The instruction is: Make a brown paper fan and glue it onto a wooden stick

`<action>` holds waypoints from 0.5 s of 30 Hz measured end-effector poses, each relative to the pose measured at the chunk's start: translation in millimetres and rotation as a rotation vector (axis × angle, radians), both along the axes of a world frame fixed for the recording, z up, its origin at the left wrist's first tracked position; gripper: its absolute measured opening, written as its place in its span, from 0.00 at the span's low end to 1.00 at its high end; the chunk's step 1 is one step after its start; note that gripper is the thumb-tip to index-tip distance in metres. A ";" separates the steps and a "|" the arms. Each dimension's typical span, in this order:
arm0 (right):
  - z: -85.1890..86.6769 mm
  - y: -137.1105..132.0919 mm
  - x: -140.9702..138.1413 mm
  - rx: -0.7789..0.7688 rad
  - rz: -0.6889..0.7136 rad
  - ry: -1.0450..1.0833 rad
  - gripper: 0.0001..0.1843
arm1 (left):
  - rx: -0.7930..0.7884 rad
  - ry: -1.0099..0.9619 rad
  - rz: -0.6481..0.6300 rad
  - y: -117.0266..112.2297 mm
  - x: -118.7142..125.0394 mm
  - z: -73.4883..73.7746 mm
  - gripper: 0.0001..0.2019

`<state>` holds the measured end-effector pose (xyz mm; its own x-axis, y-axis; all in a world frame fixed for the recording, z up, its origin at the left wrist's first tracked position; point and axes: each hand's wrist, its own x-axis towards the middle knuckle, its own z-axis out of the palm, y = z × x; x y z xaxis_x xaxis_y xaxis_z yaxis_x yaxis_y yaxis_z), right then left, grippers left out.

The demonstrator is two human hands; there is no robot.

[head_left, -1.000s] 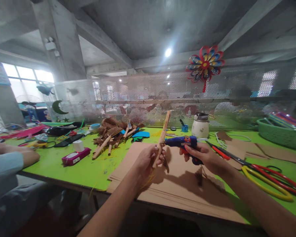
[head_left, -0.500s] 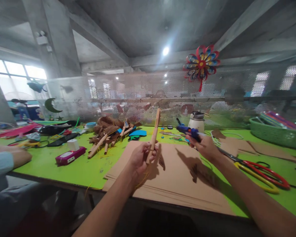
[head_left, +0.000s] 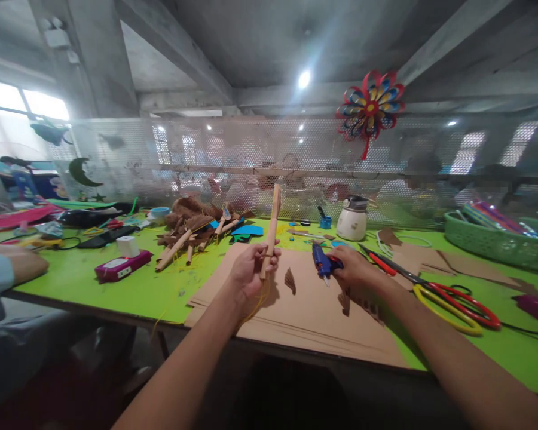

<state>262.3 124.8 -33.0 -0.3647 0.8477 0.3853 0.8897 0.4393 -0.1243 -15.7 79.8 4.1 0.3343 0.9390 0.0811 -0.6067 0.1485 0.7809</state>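
Observation:
A rolled brown paper tube [head_left: 273, 221] stands nearly upright in my left hand [head_left: 250, 270], whose fingers are wrapped round its lower part. Yellow string [head_left: 262, 298] hangs below that hand. My right hand [head_left: 354, 267] is closed on a blue glue gun [head_left: 321, 261], its nozzle pointing down over the brown cardboard sheets [head_left: 305, 322]. Between the two hands a small pleated brown paper piece [head_left: 289, 280] lies on the cardboard. Another brown piece [head_left: 344, 301] lies below my right hand, partly in its shadow.
Left of the cardboard is a pile of brown paper pieces and tubes [head_left: 192, 230]. A purple power strip [head_left: 123, 266] lies nearer another person's arm [head_left: 18, 266]. On the right are large scissors [head_left: 457, 307], a green basket [head_left: 497, 242] and a white jar [head_left: 352, 220]. Mesh panels stand behind.
My right hand has brought the glue gun lower and to the left, turning its nozzle downward. The paper tube stays in my left hand. The whole view has shifted slightly.

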 end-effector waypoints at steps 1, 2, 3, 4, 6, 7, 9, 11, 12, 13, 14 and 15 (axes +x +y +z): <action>1.5 -3.5 -1.4 0.012 -0.016 -0.012 0.16 | -0.005 -0.003 0.008 0.1 0.3 0.1 0.10; 3.7 -8.2 -4.3 0.041 -0.035 -0.018 0.15 | -0.008 -0.007 0.017 -0.1 0.8 0.4 0.10; 6.4 -13.6 -8.9 0.086 -0.055 -0.017 0.14 | -0.011 -0.008 0.026 -0.5 1.4 0.8 0.11; 9.5 -19.5 -15.3 0.138 -0.069 -0.009 0.13 | -0.014 -0.008 0.034 -0.8 2.1 1.0 0.11; 16.4 -30.5 -32.4 0.213 -0.072 0.025 0.12 | -0.018 -0.008 0.046 -0.6 3.2 0.5 0.11; 19.9 -34.5 -42.5 0.212 -0.063 0.048 0.12 | -0.016 -0.012 0.048 0.1 3.6 -0.5 0.11; 26.2 -38.0 -63.5 0.072 0.030 0.067 0.12 | -0.004 -0.021 0.044 2.7 3.7 -3.4 0.09; 30.8 -34.8 -82.5 -0.133 0.061 0.062 0.11 | 0.009 -0.026 0.039 5.5 3.2 -6.5 0.08; 32.2 -31.4 -90.6 -0.226 0.028 0.064 0.10 | 0.011 -0.023 0.043 6.6 2.9 -7.6 0.08; 33.0 -27.5 -97.6 -0.316 -0.031 0.073 0.10 | 0.008 -0.017 0.050 7.2 2.7 -8.3 0.08; 33.1 -23.4 -103.4 -0.374 -0.073 0.081 0.10 | 0.003 -0.010 0.059 7.3 2.6 -8.4 0.08; 32.7 -19.6 -108.3 -0.417 -0.107 0.093 0.10 | -0.002 -0.004 0.068 6.9 2.7 -8.2 0.08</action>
<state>154.0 105.2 -0.4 -0.2460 0.9688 0.0293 0.9042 0.2403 -0.3531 -13.0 86.7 -4.1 0.2695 0.9596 0.0806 -0.6187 0.1084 0.7781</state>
